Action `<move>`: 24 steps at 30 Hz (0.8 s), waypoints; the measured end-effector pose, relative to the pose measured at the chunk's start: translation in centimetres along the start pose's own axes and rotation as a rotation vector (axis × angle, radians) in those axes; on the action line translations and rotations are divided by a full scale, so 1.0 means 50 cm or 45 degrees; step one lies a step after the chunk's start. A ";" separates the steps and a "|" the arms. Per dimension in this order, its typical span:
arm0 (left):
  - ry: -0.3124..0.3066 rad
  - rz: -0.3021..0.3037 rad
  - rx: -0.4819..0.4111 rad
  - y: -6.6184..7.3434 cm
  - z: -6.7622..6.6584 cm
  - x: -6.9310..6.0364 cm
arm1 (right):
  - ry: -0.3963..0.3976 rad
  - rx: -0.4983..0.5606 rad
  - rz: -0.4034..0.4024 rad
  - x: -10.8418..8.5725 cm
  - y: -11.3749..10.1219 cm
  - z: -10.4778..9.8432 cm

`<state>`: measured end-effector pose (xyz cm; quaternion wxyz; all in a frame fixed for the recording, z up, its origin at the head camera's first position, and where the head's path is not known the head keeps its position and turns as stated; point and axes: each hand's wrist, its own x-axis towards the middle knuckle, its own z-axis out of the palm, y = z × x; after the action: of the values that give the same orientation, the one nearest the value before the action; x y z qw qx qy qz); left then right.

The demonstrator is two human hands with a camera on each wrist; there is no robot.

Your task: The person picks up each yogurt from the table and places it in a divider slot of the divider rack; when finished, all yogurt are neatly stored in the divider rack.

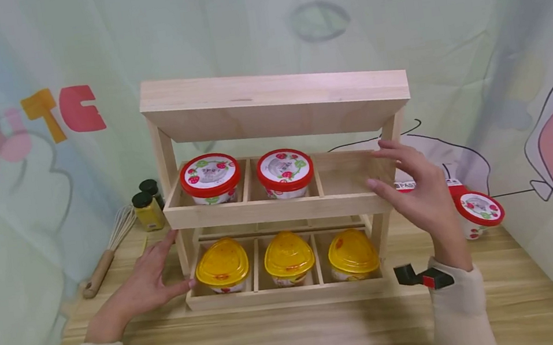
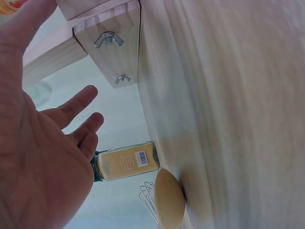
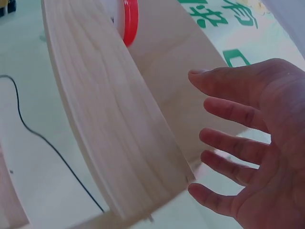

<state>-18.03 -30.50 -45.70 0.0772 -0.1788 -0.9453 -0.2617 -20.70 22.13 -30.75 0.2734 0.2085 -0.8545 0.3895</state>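
A two-tier wooden rack (image 1: 276,210) with a slanted top board stands on the table. Two cups with red lids, one on the left (image 1: 210,176) and one in the middle (image 1: 284,172), sit in the upper tier. Three cups with yellow lids (image 1: 289,258) fill the lower compartments. My left hand (image 1: 146,280) is at the rack's left side, fingers extended and thumb toward the lower tier; whether it touches is unclear. Beside the upper tier's right end is my right hand (image 1: 422,194), its fingers spread and slightly bent, with nothing held.
Left of the rack are a yellow spice jar (image 1: 149,213), a darker jar (image 1: 151,189) and a whisk (image 1: 101,271) with a wooden handle. Behind my right hand, another red-lidded cup (image 1: 480,212) stands near a red package (image 1: 456,188). A printed curtain (image 1: 246,25) hangs behind.
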 end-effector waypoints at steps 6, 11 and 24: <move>-0.001 0.009 -0.005 -0.002 0.000 -0.001 | 0.032 -0.013 0.097 -0.015 0.016 -0.029; 0.002 0.012 0.000 -0.001 0.000 -0.001 | 0.050 -0.046 0.175 -0.025 0.033 -0.044; -0.009 -0.008 -0.011 -0.001 -0.001 -0.001 | 0.103 -0.179 0.366 -0.056 0.085 -0.075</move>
<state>-17.99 -30.60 -45.70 0.0723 -0.1770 -0.9450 -0.2652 -19.86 28.05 -32.80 0.2631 0.0486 -0.8889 0.3719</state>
